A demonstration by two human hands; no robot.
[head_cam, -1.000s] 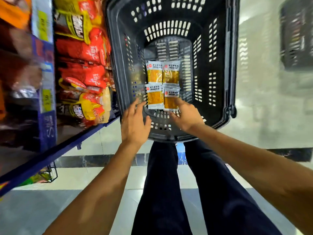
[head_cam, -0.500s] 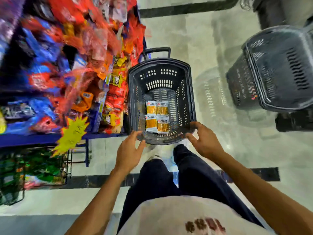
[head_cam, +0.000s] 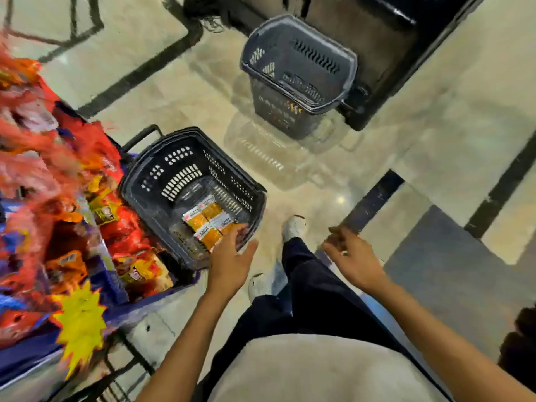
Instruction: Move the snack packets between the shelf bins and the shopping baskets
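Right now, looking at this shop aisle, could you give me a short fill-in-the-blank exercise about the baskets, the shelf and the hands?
1. The near basket holds ____ orange snack packets on its floor.
2. The yellow starburst tag hangs at the edge of the ____ shelf.
3. Of the left hand and the right hand, the one closer to the packets is the ____.

Missing words: four; blue; left.

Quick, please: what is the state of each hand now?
Left hand: open, empty, by the basket.
Right hand: open, loosely curled, empty.
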